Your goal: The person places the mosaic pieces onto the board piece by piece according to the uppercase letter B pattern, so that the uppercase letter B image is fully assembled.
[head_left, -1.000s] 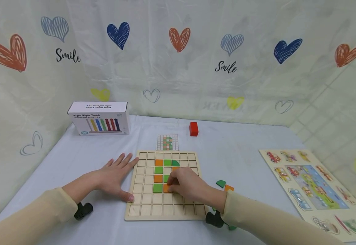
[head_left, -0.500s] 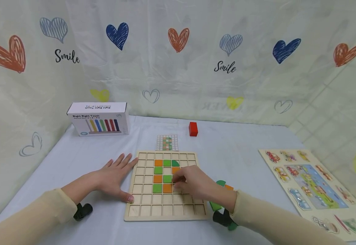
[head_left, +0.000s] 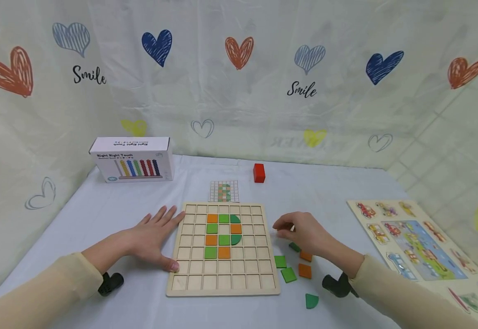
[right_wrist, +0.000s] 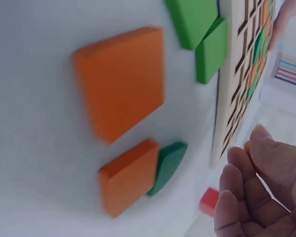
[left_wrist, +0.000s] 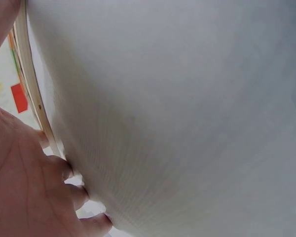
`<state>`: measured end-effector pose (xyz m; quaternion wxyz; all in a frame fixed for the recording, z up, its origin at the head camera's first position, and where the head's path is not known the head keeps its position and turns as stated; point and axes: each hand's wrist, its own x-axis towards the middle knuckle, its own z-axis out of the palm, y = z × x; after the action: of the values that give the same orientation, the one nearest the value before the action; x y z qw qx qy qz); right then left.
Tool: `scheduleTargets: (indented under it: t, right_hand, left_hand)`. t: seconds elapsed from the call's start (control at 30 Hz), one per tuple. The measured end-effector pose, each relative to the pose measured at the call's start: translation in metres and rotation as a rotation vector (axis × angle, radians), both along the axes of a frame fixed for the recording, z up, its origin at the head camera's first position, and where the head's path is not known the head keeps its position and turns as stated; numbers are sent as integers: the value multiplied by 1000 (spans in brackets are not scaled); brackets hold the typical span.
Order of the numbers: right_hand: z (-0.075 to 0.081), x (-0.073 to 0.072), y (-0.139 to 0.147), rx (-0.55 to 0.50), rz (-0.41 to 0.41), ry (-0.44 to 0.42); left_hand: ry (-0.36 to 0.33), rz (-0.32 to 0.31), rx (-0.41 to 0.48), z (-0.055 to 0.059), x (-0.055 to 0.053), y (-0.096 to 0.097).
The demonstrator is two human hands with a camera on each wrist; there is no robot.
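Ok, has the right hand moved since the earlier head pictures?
Yes. The right hand has moved to the person's right, from over the wooden grid board to beyond its right edge.

I count four orange squares (head_left: 236, 229), four light green squares (head_left: 211, 252) and two dark green quarter circles (head_left: 235, 219) in one wooden grid board (head_left: 199, 282), and two more of each beside it. I see one red block (head_left: 259, 173), one white cardboard box (head_left: 133, 160), one small grid card (head_left: 224, 191) and one wooden picture puzzle (head_left: 432, 287).
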<state>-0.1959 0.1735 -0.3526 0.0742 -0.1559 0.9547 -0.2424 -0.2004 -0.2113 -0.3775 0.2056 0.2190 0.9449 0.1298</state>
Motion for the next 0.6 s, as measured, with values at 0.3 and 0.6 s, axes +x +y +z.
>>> scheduleTargets:
  t: [0.3, 0.6]
  right_hand:
    - [-6, 4, 33, 41, 7, -39]
    - [-13, 3, 38, 82, -16, -105]
  left_hand:
    - [-9, 2, 13, -2, -2, -2]
    - [-17, 4, -2, 1, -2, 1]
